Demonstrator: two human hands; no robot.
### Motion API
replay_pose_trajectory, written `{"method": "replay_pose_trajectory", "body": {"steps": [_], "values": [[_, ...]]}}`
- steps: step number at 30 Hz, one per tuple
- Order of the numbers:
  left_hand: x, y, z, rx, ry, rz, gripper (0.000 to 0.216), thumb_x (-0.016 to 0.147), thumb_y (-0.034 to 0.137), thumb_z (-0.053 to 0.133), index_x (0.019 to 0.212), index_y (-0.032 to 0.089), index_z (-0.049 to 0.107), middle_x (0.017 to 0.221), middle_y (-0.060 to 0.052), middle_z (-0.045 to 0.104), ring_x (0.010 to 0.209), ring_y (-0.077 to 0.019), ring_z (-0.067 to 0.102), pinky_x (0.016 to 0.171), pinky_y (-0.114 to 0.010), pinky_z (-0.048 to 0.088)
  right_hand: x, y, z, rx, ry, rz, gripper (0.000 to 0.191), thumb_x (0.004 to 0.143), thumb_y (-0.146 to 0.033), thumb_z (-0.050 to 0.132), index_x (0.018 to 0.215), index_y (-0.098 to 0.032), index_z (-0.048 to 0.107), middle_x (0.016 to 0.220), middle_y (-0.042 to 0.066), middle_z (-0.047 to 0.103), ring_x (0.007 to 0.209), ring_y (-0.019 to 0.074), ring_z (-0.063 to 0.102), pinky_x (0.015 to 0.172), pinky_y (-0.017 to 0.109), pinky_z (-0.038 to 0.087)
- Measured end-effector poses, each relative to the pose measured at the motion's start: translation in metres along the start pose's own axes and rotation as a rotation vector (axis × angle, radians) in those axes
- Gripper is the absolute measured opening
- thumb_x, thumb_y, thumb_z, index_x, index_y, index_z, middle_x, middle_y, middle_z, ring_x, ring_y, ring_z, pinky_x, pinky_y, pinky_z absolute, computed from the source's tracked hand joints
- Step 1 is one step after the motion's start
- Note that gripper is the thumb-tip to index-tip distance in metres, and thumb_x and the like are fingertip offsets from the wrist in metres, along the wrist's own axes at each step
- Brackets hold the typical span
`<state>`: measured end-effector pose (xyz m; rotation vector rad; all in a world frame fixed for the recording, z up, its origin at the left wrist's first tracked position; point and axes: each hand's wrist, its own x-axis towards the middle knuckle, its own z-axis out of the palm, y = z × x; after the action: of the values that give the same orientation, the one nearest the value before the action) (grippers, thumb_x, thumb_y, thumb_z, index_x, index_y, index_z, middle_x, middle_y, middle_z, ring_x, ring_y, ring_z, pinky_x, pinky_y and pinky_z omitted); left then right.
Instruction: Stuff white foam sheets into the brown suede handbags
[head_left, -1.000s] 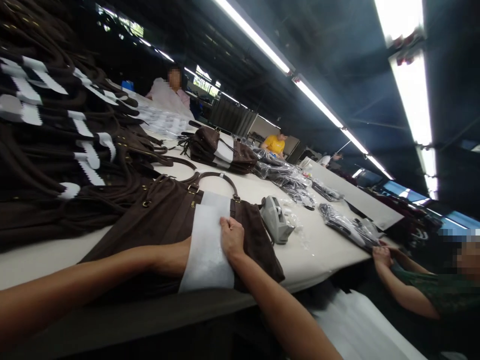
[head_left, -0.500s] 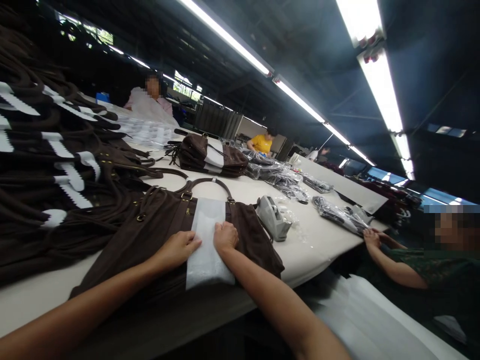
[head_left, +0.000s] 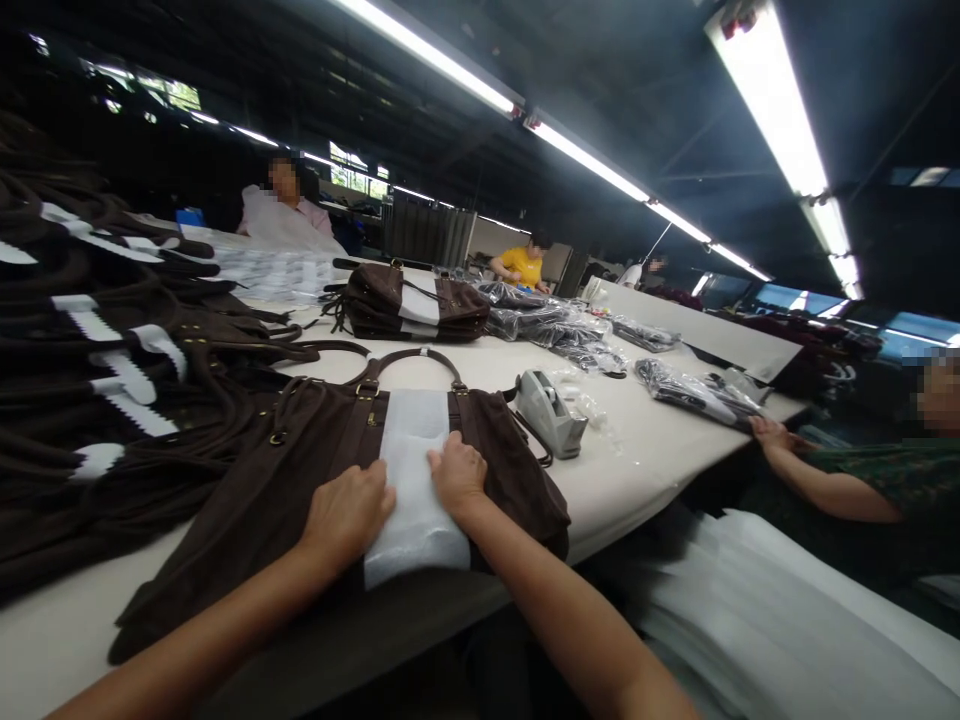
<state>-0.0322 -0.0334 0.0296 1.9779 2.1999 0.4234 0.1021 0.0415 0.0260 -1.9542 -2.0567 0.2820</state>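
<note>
A dark brown handbag [head_left: 300,490] lies flat at the table's near edge, its looped handles pointing away from me. A white foam strip [head_left: 412,500] runs down the bag's middle. With curled fingers, my left hand [head_left: 349,512] grips the strip's left edge. My right hand [head_left: 459,472] is closed at the strip's right edge, thumb toward the middle. Both fingertips are partly hidden against the bag. Just right of the bag stands a grey tape dispenser [head_left: 551,415].
Brown bags with white-wrapped handles [head_left: 112,400] pile up at left. Another wrapped brown bag [head_left: 412,305] sits behind, near plastic-bagged items [head_left: 540,320]. At right, a co-worker's hand [head_left: 776,440] touches a bagged item [head_left: 694,390]. White sheets [head_left: 772,610] are stacked at lower right.
My left hand has curled more tightly and turned knuckles-up at the strip's edge. My right hand has moved slightly up. The camera view has shifted a little.
</note>
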Motion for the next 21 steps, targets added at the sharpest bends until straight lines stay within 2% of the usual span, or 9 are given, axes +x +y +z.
{"method": "replay_pose_trajectory", "body": {"steps": [3,4,6,9,11,13,16,19,21], "values": [[-0.008,0.009,0.001,0.153,0.204,0.219,0.035,0.086,0.012,0.039,0.114,0.010,0.060,0.129,-0.022,0.055,0.123,-0.0335,0.050,0.100,-0.045,0.040,0.001,-0.001,0.003,0.012,-0.003,0.001,0.030,0.090,-0.034,0.058,0.110,-0.012,0.057,0.103,0.019,0.070,0.098,0.0301,0.068,0.083,0.039,0.050],[-0.008,0.010,0.002,0.164,0.213,0.312,0.038,0.087,0.008,0.036,0.115,0.012,0.061,0.135,-0.020,0.053,0.126,-0.0313,0.048,0.105,-0.044,0.038,0.002,-0.002,0.004,0.021,-0.002,0.001,0.029,0.090,-0.033,0.058,0.110,-0.012,0.057,0.102,0.020,0.070,0.098,0.0302,0.068,0.083,0.039,0.050],[-0.007,0.007,0.002,0.089,0.082,0.414,0.042,0.087,0.005,0.031,0.111,0.015,0.064,0.134,-0.015,0.056,0.123,-0.0253,0.053,0.105,-0.038,0.040,0.003,-0.001,0.006,0.035,-0.004,-0.014,0.029,0.090,-0.032,0.057,0.110,-0.011,0.057,0.102,0.020,0.069,0.098,0.0305,0.068,0.083,0.040,0.051],[-0.001,0.006,0.001,-0.010,-0.174,0.339,0.042,0.090,0.011,0.028,0.111,0.016,0.064,0.116,-0.011,0.068,0.105,-0.0231,0.065,0.093,-0.034,0.048,0.006,0.002,0.003,0.073,-0.034,-0.032,0.031,0.088,-0.032,0.057,0.111,-0.011,0.059,0.104,0.021,0.069,0.100,0.0312,0.067,0.085,0.041,0.051],[0.001,0.014,0.001,0.001,-0.231,0.287,0.044,0.094,0.021,0.026,0.119,0.014,0.061,0.112,-0.014,0.069,0.103,-0.0266,0.066,0.090,-0.038,0.049,0.009,0.006,-0.003,0.137,-0.082,-0.030,0.033,0.086,-0.032,0.060,0.110,-0.010,0.061,0.107,0.022,0.068,0.104,0.0324,0.066,0.086,0.041,0.051],[-0.001,0.030,0.007,0.056,-0.222,0.241,0.050,0.097,0.029,0.024,0.131,0.006,0.051,0.124,-0.023,0.062,0.115,-0.0325,0.060,0.094,-0.044,0.048,0.015,0.012,-0.009,0.216,-0.145,-0.045,0.031,0.082,-0.031,0.063,0.104,-0.009,0.063,0.107,0.022,0.069,0.106,0.0323,0.065,0.086,0.039,0.051],[-0.006,0.054,0.022,0.160,-0.191,0.127,0.061,0.097,0.033,0.026,0.143,-0.007,0.032,0.147,-0.033,0.034,0.140,-0.0396,0.031,0.108,-0.056,0.034,0.023,0.023,-0.015,0.314,-0.274,-0.090,0.018,0.083,-0.028,0.063,0.089,-0.011,0.066,0.079,0.012,0.073,0.083,0.0244,0.071,0.073,0.029,0.053],[-0.006,0.057,0.036,0.180,-0.171,0.092,0.066,0.096,0.039,0.026,0.144,-0.006,0.030,0.153,-0.030,0.022,0.145,-0.0389,0.016,0.113,-0.061,0.022,0.024,0.031,-0.019,0.358,-0.360,-0.107,0.012,0.083,-0.026,0.064,0.081,-0.014,0.065,0.054,0.000,0.065,0.056,0.0166,0.067,0.058,0.022,0.051],[-0.001,0.046,0.045,0.152,-0.144,0.129,0.067,0.094,0.041,0.028,0.145,-0.002,0.031,0.155,-0.027,0.019,0.146,-0.0372,0.014,0.112,-0.064,0.019,0.019,0.037,-0.026,0.374,-0.347,-0.175,0.009,0.077,-0.022,0.070,0.080,-0.015,0.065,0.050,-0.003,0.062,0.052,0.0151,0.065,0.057,0.021,0.049]]}}
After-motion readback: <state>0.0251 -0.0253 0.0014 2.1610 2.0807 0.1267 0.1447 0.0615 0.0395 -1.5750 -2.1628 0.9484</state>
